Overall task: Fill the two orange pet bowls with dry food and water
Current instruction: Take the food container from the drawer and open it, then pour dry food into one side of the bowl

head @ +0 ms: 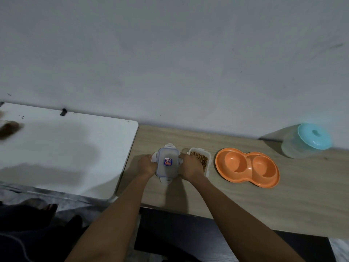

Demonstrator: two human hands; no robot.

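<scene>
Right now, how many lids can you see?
2. A clear clip lid held between left hand and right hand, beside the open food container; a teal lid on the plastic jar, far right. No others show.

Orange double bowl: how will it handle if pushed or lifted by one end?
The orange double bowl looks like rigid moulded plastic with both wells empty, so probably stiff and light. Its wide flared base lies flat on the wooden table, so a push likely slides rather than tips it. The smooth sloped rim may slip in a grip.

The right hand (190, 167) hides part of the food container (208, 167); a blurred brown thing (9, 128) meets the left edge.
</scene>
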